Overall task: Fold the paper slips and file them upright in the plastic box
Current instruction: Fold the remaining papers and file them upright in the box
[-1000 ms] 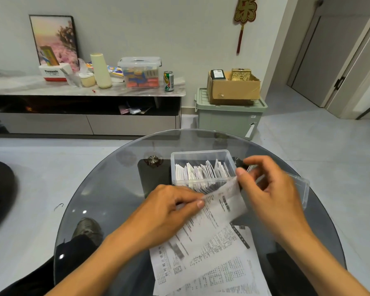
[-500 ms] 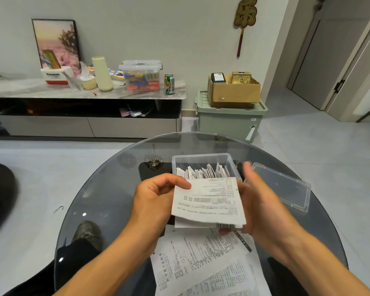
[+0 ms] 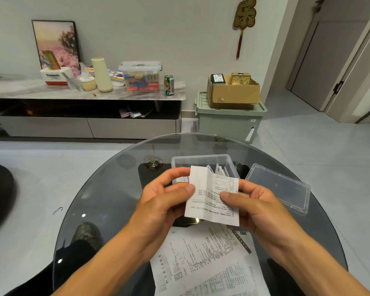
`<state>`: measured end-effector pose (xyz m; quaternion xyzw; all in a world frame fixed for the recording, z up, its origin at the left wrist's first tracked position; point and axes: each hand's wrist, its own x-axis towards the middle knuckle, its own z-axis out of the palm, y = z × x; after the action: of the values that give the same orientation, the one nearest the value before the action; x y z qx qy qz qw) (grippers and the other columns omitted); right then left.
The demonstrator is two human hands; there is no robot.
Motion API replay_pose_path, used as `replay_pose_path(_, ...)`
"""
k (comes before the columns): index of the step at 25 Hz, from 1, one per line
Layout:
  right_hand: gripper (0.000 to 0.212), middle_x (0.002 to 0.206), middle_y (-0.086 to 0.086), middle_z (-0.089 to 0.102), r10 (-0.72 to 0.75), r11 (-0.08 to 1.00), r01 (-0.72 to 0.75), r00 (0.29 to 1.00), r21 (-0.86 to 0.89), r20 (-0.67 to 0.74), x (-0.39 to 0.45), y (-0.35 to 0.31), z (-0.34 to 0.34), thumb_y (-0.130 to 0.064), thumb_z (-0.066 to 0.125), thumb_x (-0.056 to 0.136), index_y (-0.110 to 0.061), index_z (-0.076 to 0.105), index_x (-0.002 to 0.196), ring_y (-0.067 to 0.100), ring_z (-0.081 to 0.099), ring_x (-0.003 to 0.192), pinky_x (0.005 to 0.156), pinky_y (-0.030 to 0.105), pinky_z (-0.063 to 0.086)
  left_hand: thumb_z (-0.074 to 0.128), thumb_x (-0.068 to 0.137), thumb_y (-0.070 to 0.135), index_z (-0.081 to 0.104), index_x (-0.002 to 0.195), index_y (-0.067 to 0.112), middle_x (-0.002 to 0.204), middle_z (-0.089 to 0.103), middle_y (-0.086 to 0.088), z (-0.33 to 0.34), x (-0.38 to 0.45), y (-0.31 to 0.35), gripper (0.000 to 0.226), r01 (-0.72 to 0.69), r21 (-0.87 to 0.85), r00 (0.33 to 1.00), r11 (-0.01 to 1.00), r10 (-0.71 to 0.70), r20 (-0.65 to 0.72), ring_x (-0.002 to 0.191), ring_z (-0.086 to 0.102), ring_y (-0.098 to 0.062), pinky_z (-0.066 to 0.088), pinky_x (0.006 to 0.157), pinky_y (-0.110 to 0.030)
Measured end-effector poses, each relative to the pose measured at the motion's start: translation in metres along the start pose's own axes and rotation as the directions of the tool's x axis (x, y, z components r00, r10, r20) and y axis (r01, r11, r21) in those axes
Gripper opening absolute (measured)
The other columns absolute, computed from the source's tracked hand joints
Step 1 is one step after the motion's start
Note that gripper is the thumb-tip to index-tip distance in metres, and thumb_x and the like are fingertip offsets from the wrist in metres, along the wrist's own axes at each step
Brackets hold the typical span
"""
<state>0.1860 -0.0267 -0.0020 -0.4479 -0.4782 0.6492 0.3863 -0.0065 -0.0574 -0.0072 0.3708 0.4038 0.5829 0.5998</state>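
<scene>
Both hands hold one printed paper slip (image 3: 209, 201) up over the round glass table (image 3: 107, 189), just in front of the clear plastic box (image 3: 201, 160). My left hand (image 3: 167, 199) pinches the slip's left edge, thumb on the front. My right hand (image 3: 252, 201) pinches its right part, thumb pressed on the print. The slip has a vertical crease, and its left panel bends forward. Several folded slips (image 3: 219, 169) stand upright in the box, partly hidden by the held slip.
The box's clear lid (image 3: 282, 186) lies to the right of the box. More printed slips (image 3: 203, 259) lie flat on the glass near me. A shoe (image 3: 86, 231) shows through the glass. Behind are a low cabinet (image 3: 83, 124) and a green bin (image 3: 229, 118).
The slip was lifted off the pile, folded in half, and is now turned upright with a second, vertical fold forming. Both hands have shifted their grip to its sides.
</scene>
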Motion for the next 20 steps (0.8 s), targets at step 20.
replay_pose_path(20, 0.049, 0.095, 0.021, 0.074, 0.123, 0.991, -0.117, 0.987, -0.059, 0.102, -0.002, 0.003, 0.012, -0.057, 0.058, 0.087, -0.012, 0.076, 0.097, 0.031, 0.067, 0.067, 0.055, 0.032, 0.052, 0.076, 0.077, -0.001, 0.076, 0.073, 0.019, 0.076, 0.071, -0.011, 0.009, -0.007, -0.011, 0.02, 0.067, 0.33, 0.987, 0.942, -0.014, -0.158, 0.068, 0.062, -0.02, 0.053, 0.067, -0.029)
